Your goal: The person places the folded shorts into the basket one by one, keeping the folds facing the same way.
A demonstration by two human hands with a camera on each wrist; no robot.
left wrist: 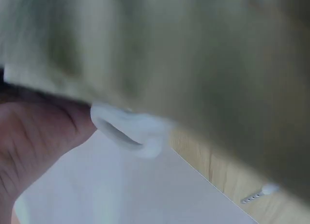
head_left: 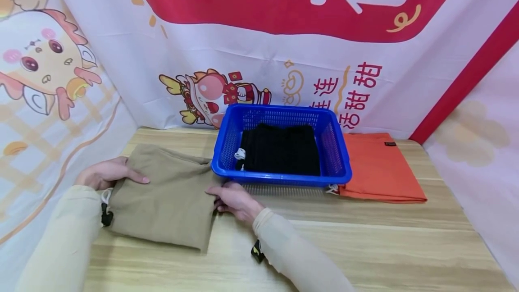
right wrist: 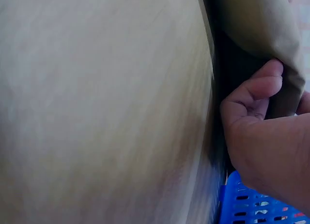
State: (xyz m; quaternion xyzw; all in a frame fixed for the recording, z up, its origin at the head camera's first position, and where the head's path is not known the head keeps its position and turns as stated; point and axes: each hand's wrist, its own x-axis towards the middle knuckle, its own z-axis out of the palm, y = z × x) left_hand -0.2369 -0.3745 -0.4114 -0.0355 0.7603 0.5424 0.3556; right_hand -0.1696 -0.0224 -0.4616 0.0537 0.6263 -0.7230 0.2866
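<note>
Both hands hold a folded khaki garment (head_left: 166, 197), which has a white drawstring loop (left wrist: 128, 129) at its left edge. My left hand (head_left: 109, 172) grips that edge, its thumb on top and the other fingers hidden underneath. On the opposite side, my right hand (head_left: 237, 199) pinches the right edge beside the basket's front left corner. In the right wrist view, the curled fingers (right wrist: 264, 86) meet the khaki cloth. Most of the garment's underside is out of sight in the head view.
Behind and right of the garment stands a blue plastic basket (head_left: 284, 178) with folded black clothing (head_left: 281, 150) in it. A folded orange garment (head_left: 381, 170) lies right of the basket. Printed cloth walls (head_left: 263, 53) border the wooden table (head_left: 365, 247) at the back and sides.
</note>
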